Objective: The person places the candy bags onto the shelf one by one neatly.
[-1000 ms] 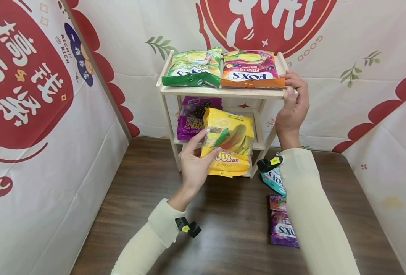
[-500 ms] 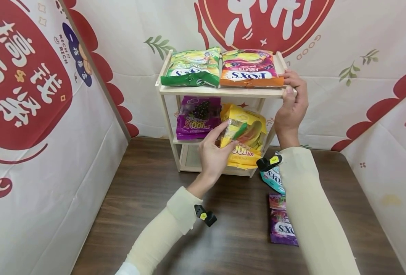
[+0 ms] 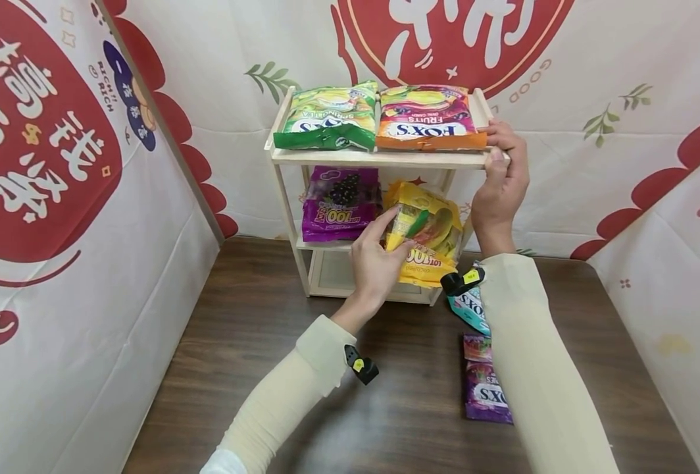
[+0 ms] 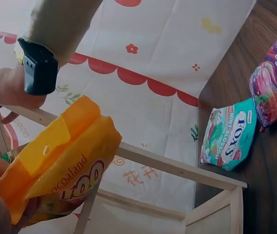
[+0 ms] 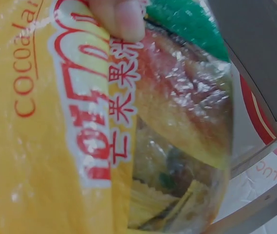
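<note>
My left hand [image 3: 379,260] pinches the left side of a yellow Lot 100 mango candy bag [image 3: 429,227], thumb across its front. The bag tilts at the right half of the middle shelf of a small wooden rack [image 3: 326,157], its lower end jutting out in front. My right hand [image 3: 500,181] grips the rack's top right corner, thumb on the front edge. A purple Lot 100 candy bag [image 3: 341,207] leans on the same shelf at left. In the right wrist view the yellow bag [image 5: 41,161] fills most of the picture, with a fingertip [image 5: 130,22] on its front.
On the top shelf lie a green Fox's bag [image 3: 329,118] and an orange-and-purple Fox's bag [image 3: 427,118]. A teal Fox's bag [image 4: 229,134] and a purple Fox's berries bag [image 4: 274,78] lie on the wooden table [image 3: 255,342] at right. Printed cloth walls [image 3: 178,59] surround it.
My left hand has carried the yellow bag to the right and inward over the middle shelf, uncovering more of the purple bag. The right hand has kept its grip on the rack.
</note>
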Demonstrator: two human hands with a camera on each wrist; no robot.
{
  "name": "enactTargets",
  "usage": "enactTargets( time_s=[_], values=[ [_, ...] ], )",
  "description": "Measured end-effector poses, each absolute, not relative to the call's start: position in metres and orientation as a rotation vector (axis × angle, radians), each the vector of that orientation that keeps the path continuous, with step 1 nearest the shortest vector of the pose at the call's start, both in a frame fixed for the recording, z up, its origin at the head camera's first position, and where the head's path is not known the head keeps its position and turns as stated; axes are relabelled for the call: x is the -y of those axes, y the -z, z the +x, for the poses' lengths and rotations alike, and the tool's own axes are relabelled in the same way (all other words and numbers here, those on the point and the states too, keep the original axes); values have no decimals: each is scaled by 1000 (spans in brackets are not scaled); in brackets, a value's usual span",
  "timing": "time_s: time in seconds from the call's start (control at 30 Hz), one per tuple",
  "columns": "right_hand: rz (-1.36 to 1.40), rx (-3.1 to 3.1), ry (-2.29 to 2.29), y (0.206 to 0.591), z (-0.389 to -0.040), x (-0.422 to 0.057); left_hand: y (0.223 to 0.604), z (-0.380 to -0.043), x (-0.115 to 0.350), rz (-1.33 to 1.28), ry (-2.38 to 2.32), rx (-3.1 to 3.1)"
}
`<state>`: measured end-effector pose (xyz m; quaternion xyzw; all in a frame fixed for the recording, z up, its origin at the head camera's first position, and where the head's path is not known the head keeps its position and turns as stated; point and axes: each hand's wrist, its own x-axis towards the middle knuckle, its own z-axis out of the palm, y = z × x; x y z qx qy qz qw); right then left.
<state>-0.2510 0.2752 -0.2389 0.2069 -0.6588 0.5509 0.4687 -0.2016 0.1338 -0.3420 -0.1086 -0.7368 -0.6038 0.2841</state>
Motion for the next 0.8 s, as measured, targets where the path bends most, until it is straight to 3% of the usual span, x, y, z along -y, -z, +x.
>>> enactTargets(
  time_s=[0.8],
  values=[
    [494,1615,-1353,239,-252,-275,341,-219,-139,-175,1456,2233]
  ],
)
